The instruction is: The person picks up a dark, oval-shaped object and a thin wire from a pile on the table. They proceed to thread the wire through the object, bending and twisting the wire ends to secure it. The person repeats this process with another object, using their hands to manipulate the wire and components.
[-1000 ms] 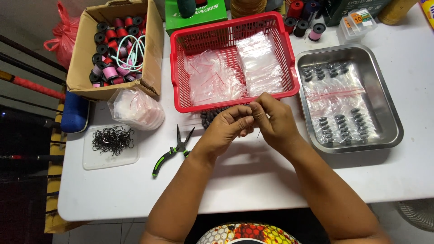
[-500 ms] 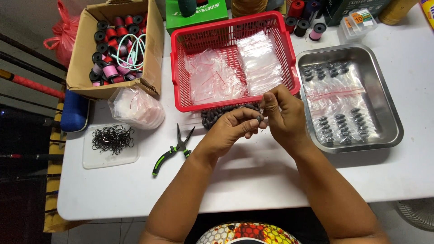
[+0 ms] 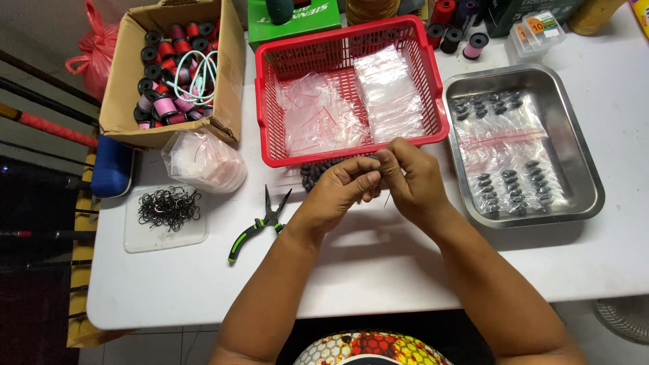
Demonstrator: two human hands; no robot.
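A cardboard box (image 3: 169,74) of thread spools sat at the far left of the white table (image 3: 378,270), with a tray of black hooks (image 3: 167,215) and green-handled pliers (image 3: 260,223) nearer the person. At centre, the left hand (image 3: 345,186) and right hand (image 3: 405,179) met just in front of a red basket (image 3: 348,88) of clear bags, both pinched shut on a small item too tiny to identify, above a pile of dark sinkers (image 3: 318,170). To the right stood a steel pan (image 3: 524,145) holding bagged sinkers.
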